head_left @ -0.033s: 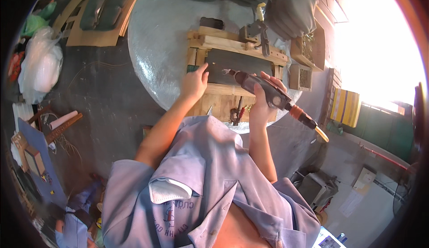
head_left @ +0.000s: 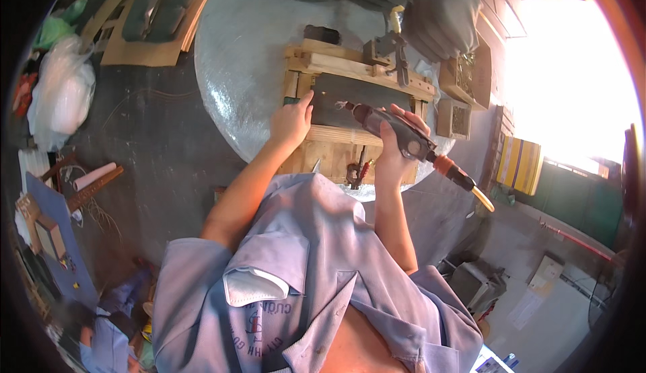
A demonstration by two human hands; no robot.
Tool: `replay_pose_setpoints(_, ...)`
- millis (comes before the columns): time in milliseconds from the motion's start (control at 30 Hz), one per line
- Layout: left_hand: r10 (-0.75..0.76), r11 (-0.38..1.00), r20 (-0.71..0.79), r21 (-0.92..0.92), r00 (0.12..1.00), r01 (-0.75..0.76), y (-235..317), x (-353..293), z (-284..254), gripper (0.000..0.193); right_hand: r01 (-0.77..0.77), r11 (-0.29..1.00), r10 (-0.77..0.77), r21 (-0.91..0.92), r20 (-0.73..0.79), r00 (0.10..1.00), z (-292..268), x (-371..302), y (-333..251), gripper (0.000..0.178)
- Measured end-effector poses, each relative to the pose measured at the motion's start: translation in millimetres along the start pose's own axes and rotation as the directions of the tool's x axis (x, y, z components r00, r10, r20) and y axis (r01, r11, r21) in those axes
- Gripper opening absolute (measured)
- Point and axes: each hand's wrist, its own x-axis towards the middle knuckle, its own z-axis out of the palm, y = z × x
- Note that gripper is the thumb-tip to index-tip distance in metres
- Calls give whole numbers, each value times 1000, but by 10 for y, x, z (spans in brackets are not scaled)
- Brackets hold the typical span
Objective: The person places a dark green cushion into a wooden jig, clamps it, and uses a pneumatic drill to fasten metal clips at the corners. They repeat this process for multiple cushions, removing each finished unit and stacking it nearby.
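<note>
My right hand [head_left: 397, 137] is wrapped round a dark power screwdriver [head_left: 393, 131] with an orange collar and a yellow hose at its back end. Its tip points left, over a dark flat panel [head_left: 350, 90] set in a wooden frame jig [head_left: 336, 134]. My left hand [head_left: 291, 125] lies at the left end of the jig, index finger stretched out toward the panel and thumb apart; nothing shows in its fingers. A small bright spot sits on the panel near that fingertip, too small to name. Toggle clamps [head_left: 401, 67] stand on the jig's far rail.
The jig rests on a round, plastic-wrapped table [head_left: 225, 97]. Dark stacked pads [head_left: 441, 16] stand at the back, and small boxes of hardware [head_left: 454, 119] are on the right. A red-handled clamp [head_left: 360, 171] sits near me. Another person [head_left: 108, 343] is at the lower left.
</note>
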Motion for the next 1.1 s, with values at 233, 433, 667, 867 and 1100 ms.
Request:
replay_pose_setpoints(233,73,913,296,364,952,-184,-95,412,-61,63,84,995,-74,-54,161,984,439,371,449,50)
replay_pose_setpoints(433,104,873,328,423,939,-245,-147,504,53,65,101,986,-73,-130,205,976,535,445,584,49)
replay_pose_setpoints(667,122,937,306,279,944,-211,-288,528,88,51,94,987,-69,-129,188,980,590,484,670,49)
replay_pose_setpoints(867,124,898,330,365,936,-248,-252,560,28,54,103,990,-83,-101,182,980,579,505,710,50)
replay_pose_setpoints(1100,262,774,317,496,912,-394,-136,629,113,54,89,989,-65,-121,190,980,622,525,710,51)
